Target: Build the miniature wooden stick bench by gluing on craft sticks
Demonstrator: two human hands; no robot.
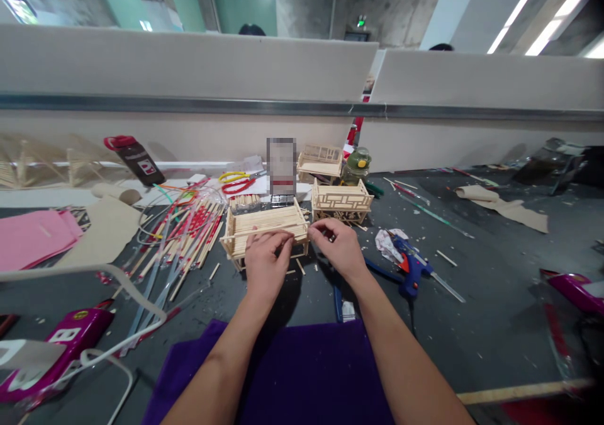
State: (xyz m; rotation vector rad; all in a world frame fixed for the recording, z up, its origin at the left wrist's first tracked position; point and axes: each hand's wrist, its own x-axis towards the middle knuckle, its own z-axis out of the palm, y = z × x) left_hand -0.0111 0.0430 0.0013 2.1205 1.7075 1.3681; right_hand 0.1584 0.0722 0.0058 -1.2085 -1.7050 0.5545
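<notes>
A small bench-like model made of thin wooden sticks [264, 221] stands on the dark table in front of me. My left hand [267, 258] reaches over its front edge, with curled fingers and thumb on the front rail. At the model's right front corner is my right hand [337, 245], its thumb and forefinger pinched together. Whether those fingertips hold a tiny piece or the corner itself is too small to tell. Just behind the right hand stands a second stick model with a latticed back [342, 201]. A third stick model [321, 162] is farther back.
Loose sticks in plastic wrapping [191, 233] lie left, near yellow and red-handled scissors [238, 181] and a dark bottle [136, 160]. A blue glue gun [411, 271] lies right. A green jar [357, 167] stands behind. A white bent frame [127, 283] juts in at left.
</notes>
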